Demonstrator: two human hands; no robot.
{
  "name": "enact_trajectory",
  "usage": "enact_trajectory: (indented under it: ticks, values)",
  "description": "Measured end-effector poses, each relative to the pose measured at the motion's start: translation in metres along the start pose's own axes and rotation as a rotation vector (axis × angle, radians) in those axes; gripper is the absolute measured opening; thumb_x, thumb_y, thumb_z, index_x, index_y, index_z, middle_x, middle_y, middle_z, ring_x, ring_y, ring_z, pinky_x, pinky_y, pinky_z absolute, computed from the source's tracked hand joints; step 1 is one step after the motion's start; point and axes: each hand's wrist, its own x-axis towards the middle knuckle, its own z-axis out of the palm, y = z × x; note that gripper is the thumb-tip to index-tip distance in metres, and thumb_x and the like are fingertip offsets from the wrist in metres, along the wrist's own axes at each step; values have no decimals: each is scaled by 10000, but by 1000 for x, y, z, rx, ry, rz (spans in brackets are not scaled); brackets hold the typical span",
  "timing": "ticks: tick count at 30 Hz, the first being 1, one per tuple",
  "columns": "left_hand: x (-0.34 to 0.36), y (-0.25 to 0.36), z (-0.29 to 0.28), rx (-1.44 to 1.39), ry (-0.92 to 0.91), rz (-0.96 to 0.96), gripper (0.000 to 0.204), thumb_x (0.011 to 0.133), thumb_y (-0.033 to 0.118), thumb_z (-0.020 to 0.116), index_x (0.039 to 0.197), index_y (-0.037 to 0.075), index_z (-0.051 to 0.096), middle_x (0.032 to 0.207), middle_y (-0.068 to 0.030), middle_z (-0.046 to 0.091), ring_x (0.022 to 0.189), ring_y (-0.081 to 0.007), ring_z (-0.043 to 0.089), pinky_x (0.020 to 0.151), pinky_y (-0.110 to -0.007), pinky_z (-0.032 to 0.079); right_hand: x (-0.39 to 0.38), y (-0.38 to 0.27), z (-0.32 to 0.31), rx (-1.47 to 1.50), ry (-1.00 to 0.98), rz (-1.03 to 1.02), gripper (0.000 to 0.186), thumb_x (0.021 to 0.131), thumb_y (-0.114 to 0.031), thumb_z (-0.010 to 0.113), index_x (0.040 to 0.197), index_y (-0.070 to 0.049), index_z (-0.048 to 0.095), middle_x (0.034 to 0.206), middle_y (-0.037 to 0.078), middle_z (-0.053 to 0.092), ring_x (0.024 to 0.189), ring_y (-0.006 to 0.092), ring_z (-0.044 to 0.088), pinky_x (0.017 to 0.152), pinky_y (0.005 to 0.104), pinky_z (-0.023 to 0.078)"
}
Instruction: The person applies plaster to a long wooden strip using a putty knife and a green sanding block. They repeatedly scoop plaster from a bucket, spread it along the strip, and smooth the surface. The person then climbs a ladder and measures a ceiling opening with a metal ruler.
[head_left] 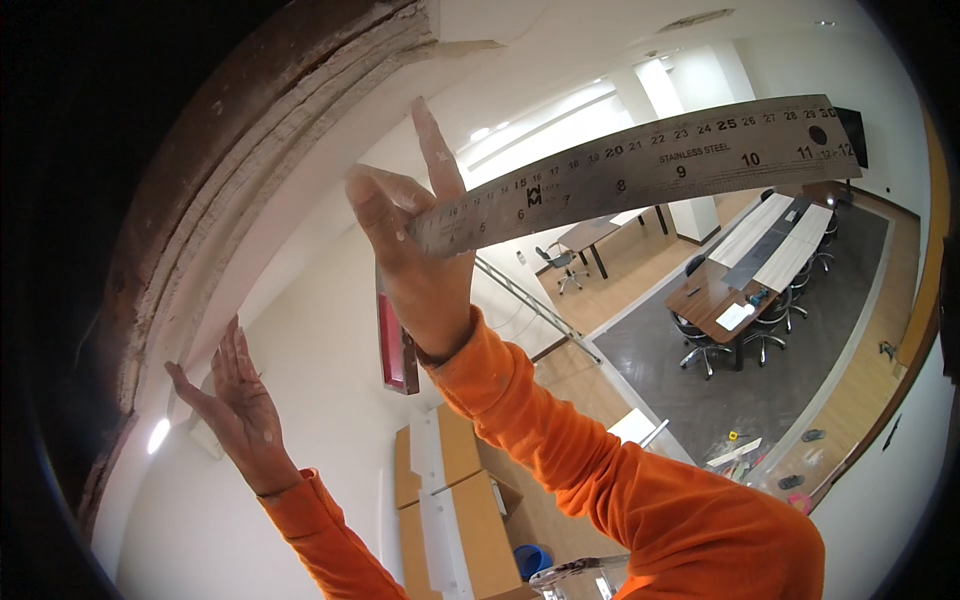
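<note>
A long steel ruler (665,165) is gripped near one end in my right hand (425,270), between the thumb and curled fingers. One finger of that hand points up toward the white surface above. The ruler reaches out to the right, its far end with a round hole. My left hand (245,415) is raised lower and to the left, fingers stretched out and holding nothing. Its fingertips are at or close to the white surface (215,325) beside a rough, plaster-marked edge (160,255); whether they touch I cannot tell. Pale marks spot both hands.
Dark brown trim (190,135) curves along the upper left. Far below stand a long meeting table (715,310) with chairs, a smaller desk (590,233), wooden cabinets (480,530) and a blue bin (533,560). A red-faced box (392,345) hangs on the wall. Loose items (735,453) lie on the floor.
</note>
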Motion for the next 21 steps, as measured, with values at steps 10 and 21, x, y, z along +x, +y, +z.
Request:
enact_trajectory:
  ticks: [10,21]
  values:
    - [-5,-4,12,65,-7,75,1110,1016,435,644,1554,-120,-153,1612,-358,186,1436,-412,433,1185,-418,463,3,-19,-9,-12,3,43,805,973,-279,765,1573,24,321,964,98,734,598,27,456,541,202,396]
    - [-2,-9,35,366,-99,137,1057,997,490,646,1586,-118,13,1638,-329,189,1518,-353,320,1126,-329,503,34,-55,-24,130,73,80,738,959,-145,763,1565,10,372,974,66,725,552,-10,393,489,173,328]
